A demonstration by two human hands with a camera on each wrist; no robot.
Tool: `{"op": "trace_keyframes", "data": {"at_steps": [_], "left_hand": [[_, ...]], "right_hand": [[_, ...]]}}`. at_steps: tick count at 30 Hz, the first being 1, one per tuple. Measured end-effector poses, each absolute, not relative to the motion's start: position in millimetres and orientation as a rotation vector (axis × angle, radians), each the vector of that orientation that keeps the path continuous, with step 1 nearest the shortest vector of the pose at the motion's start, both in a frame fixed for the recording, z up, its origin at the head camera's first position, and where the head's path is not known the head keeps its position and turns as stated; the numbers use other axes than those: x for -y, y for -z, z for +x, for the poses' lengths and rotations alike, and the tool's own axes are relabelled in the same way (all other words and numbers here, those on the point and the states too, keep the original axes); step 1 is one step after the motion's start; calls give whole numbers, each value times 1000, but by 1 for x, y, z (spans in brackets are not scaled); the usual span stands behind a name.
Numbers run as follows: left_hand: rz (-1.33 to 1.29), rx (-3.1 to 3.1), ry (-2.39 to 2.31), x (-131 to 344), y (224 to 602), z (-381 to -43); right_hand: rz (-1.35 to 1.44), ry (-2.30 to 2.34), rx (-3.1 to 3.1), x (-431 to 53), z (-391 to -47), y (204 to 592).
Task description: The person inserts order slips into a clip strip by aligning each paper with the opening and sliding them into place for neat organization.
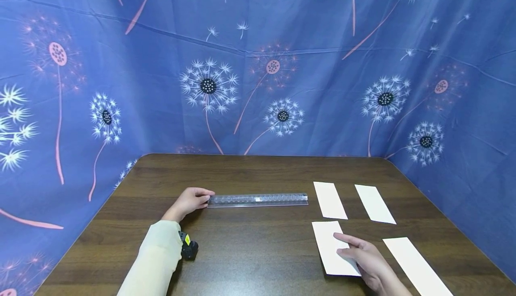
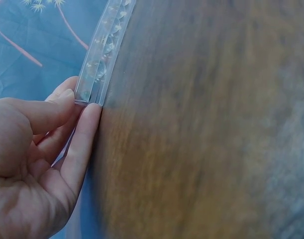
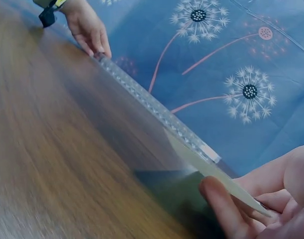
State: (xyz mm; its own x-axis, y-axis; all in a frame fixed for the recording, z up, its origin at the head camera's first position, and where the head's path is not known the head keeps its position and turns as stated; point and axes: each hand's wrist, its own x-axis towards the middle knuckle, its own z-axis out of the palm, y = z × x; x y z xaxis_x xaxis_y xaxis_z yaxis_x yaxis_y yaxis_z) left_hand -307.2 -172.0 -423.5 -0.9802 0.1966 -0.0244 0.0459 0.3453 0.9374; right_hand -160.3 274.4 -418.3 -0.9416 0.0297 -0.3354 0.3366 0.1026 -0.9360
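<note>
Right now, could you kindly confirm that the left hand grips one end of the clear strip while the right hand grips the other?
Not quite: the head view shows the right hand holding a white card instead; the left hand does grip one end of the clear strip.

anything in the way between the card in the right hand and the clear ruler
Nothing visible: only tabletop shows between the white card in the right hand and the clear ruler. Another card lies beyond the ruler's right end, off that straight path.
</note>
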Motion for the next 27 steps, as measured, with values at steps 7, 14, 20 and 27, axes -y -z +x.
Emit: {"op": "trace_keyframes", "data": {"at_steps": [7,14,20,27], "left_hand": [[214,-2449,-1722,171,424,-309],[220,-2454,-1702,171,422,-308],[222,-2451,-1703,171,421,-308],[204,-2438,-1701,173,421,-309]], "right_hand": [[298,2067,-2044,-266,-162,419],[304,2140,-2028,-253,-166,417],[297,2181,-2012,-245,-168,417],[308,2199,-2012,-233,-172,418]]}}
